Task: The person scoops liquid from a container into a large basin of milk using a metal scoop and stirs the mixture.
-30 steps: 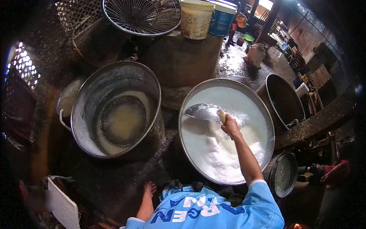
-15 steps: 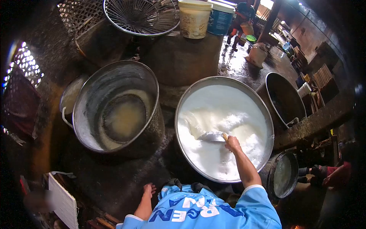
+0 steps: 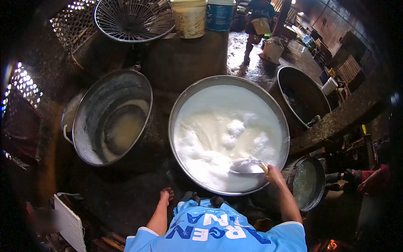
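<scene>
My right hand (image 3: 275, 174) is closed around the short, light-coloured handle of a metal scoop (image 3: 246, 166). The scoop's broad, rounded head lies at the surface of a white, foamy liquid (image 3: 228, 98), and its lower part is hidden in the foam. A large round metal vat (image 3: 173, 138) holds this liquid, nearly to the rim. My left hand (image 3: 167, 195) hangs at my side, left of the vat, with nothing in it and its fingers loosely apart.
Left of the vat stands a deep metal pot (image 3: 88, 122) with cloudy liquid at its bottom. A dark tub (image 3: 304, 96) and a smaller pot (image 3: 310, 185) are at the right. Buckets (image 3: 189, 19) and a wire rack (image 3: 134, 21) sit behind. A person (image 3: 258, 17) carries a container in the background.
My right hand has drawn the scoop toward me and slightly right, near the vat's front rim. The view has shifted, and the background person has moved nearer.
</scene>
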Available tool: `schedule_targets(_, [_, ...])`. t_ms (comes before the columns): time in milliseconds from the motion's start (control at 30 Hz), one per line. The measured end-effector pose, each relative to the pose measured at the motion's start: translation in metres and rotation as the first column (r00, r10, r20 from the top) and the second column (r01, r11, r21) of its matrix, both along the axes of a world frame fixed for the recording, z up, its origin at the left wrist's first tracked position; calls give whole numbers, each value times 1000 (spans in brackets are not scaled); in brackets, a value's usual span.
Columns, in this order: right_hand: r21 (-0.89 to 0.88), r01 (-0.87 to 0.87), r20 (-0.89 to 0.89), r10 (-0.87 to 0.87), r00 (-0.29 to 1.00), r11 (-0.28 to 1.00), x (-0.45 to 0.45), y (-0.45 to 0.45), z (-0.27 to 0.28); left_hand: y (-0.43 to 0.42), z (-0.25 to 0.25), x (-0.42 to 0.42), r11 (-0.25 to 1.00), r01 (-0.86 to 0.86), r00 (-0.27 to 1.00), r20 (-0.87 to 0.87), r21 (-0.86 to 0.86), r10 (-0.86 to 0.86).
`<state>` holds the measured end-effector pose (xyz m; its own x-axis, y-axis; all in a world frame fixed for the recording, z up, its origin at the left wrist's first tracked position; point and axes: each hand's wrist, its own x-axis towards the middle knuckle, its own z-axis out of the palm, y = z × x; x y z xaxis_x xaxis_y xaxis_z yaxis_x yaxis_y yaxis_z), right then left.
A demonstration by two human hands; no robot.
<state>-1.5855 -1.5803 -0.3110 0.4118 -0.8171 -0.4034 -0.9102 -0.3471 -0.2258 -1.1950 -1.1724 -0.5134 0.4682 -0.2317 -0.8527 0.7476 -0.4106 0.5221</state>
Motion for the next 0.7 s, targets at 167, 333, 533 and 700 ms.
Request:
schedule_targets(167, [-39, -42, 44, 44, 998, 998, -40, -32, 96, 22, -18, -38, 1000, -20, 996, -84, 24, 22])
schedule_targets(333, [-214, 145, 326, -69, 943, 966, -43, -85, 106, 49, -31, -65, 997, -49, 991, -125, 59, 56])
schedule_targets(533, [-301, 237, 324, -134, 936, 924, -17, -148, -25, 57, -20, -80, 983, -163, 982, -88, 79, 170])
schedule_targets(700, [18, 281, 356, -269, 895, 960, 19, -110, -47, 67, -14, -78, 981, -152, 986, -46, 121, 159])
